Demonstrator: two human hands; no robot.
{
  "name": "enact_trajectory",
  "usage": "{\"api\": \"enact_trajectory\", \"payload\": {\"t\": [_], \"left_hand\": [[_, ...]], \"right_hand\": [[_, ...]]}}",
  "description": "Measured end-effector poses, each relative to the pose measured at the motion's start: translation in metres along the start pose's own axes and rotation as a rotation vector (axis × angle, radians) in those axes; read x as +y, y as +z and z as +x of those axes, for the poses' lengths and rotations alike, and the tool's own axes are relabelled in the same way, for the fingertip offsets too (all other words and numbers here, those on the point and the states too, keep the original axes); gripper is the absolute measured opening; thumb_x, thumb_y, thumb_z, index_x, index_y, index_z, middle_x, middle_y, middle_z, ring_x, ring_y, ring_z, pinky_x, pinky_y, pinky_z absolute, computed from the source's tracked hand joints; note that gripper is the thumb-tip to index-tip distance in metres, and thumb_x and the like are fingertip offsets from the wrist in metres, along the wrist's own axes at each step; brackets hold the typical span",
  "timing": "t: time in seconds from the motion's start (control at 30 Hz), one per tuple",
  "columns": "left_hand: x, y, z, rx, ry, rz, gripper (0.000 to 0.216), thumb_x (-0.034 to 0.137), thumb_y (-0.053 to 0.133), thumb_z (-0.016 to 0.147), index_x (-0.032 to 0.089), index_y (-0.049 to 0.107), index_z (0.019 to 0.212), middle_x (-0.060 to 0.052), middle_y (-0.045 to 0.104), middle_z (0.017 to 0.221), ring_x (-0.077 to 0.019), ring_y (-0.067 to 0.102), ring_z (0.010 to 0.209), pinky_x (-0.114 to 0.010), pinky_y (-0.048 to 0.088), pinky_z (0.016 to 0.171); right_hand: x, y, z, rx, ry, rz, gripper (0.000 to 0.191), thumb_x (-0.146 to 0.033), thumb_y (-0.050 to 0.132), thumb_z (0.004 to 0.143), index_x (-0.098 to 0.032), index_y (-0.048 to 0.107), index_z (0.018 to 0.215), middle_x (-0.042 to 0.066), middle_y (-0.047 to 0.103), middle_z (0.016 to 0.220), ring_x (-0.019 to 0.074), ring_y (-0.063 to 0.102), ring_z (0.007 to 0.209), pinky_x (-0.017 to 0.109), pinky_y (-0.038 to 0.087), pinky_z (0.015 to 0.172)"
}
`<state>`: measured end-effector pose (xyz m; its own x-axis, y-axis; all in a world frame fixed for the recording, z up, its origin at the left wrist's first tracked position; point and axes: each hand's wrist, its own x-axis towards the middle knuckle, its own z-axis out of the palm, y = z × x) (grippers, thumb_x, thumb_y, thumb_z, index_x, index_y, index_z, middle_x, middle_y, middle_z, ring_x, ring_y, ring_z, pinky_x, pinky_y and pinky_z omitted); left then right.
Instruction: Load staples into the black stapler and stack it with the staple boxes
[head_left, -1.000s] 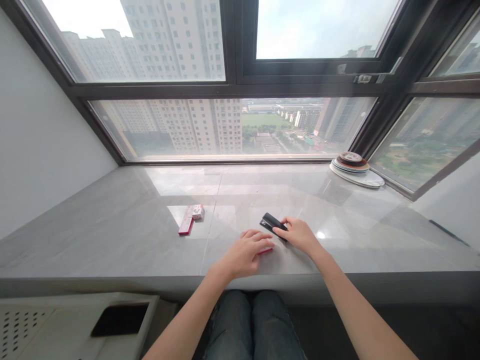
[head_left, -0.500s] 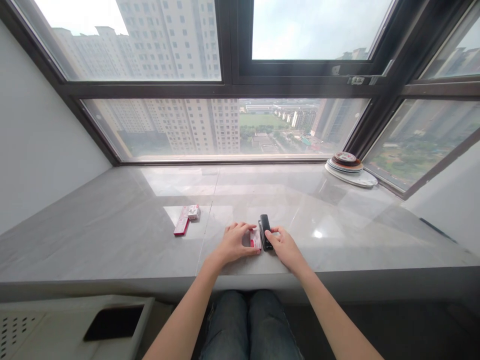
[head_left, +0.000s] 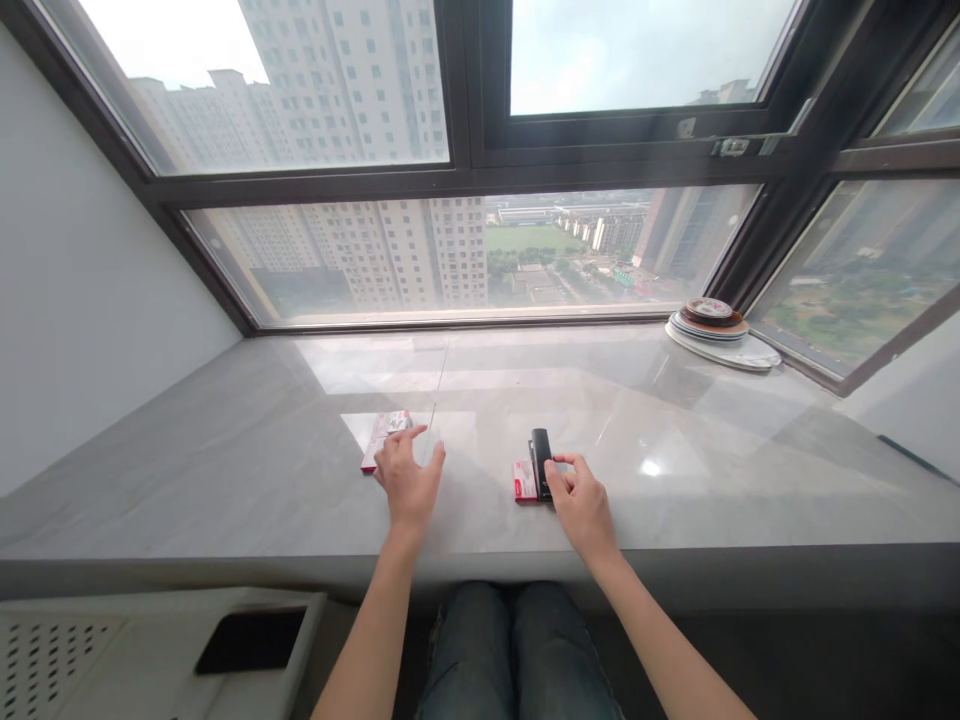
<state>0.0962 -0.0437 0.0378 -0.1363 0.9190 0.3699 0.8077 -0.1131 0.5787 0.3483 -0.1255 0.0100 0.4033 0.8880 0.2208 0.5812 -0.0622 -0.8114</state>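
Note:
My right hand [head_left: 581, 497] has its thumb and fingers on a black stapler [head_left: 541, 462], which rests lengthwise on the sill. Against the stapler's left side lies a small pink-and-white box [head_left: 524, 482]. My left hand [head_left: 409, 475] is over the sill to the left, thumb and fingers spread with nothing between them. Just beyond its fingers are a flat pink box [head_left: 373, 445] and a small white-and-pink box [head_left: 398, 420], both partly hidden by the hand.
A stack of plates [head_left: 716, 335] sits in the back right corner of the grey marble sill [head_left: 255, 440] by the window. Below the sill's front edge at left is a pale cabinet-like object [head_left: 165, 640] with a dark recess. My knees [head_left: 510, 640] are under the edge.
My left hand has let go of the small box beside the stapler and moved left to the other boxes. My right hand stays on the stapler. The view has shifted slightly.

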Motion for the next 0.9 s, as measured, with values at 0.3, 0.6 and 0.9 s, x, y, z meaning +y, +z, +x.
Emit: {"api": "enact_trajectory", "payload": {"t": [0.3,0.6,0.9], "left_hand": [[-0.087,-0.028,0.007,-0.131,-0.049,0.271,0.054,0.047,0.06,0.091,0.032,0.055,0.142,-0.007,0.068,0.101,-0.0329,0.061,0.105,-0.044,0.044,0.092],[-0.081,-0.034,0.0,-0.282,0.185,0.116,0.048,0.046,0.07,0.085,0.039,0.067,0.133,-0.004,0.055,0.143,-0.0315,0.045,0.138,-0.045,0.037,0.116],[-0.006,-0.024,0.005,-0.57,0.275,-0.37,0.081,0.039,0.08,0.082,0.037,0.039,0.152,-0.001,0.065,0.134,-0.0231,0.059,0.128,-0.037,0.045,0.112]], "right_hand": [[-0.002,-0.001,-0.002,-0.013,0.018,0.047,0.052,-0.066,0.032,0.102,-0.024,0.062,0.102,-0.003,0.052,0.054,0.0199,0.047,0.051,0.029,0.032,0.056],[-0.002,-0.003,-0.002,-0.008,0.014,0.052,0.049,-0.062,0.03,0.104,-0.024,0.062,0.098,-0.003,0.05,0.055,0.0197,0.048,0.051,0.029,0.031,0.055],[0.002,0.003,-0.001,0.023,-0.016,0.009,0.046,-0.057,0.037,0.103,-0.021,0.065,0.104,-0.003,0.055,0.054,0.0186,0.048,0.051,0.028,0.032,0.057]]}}
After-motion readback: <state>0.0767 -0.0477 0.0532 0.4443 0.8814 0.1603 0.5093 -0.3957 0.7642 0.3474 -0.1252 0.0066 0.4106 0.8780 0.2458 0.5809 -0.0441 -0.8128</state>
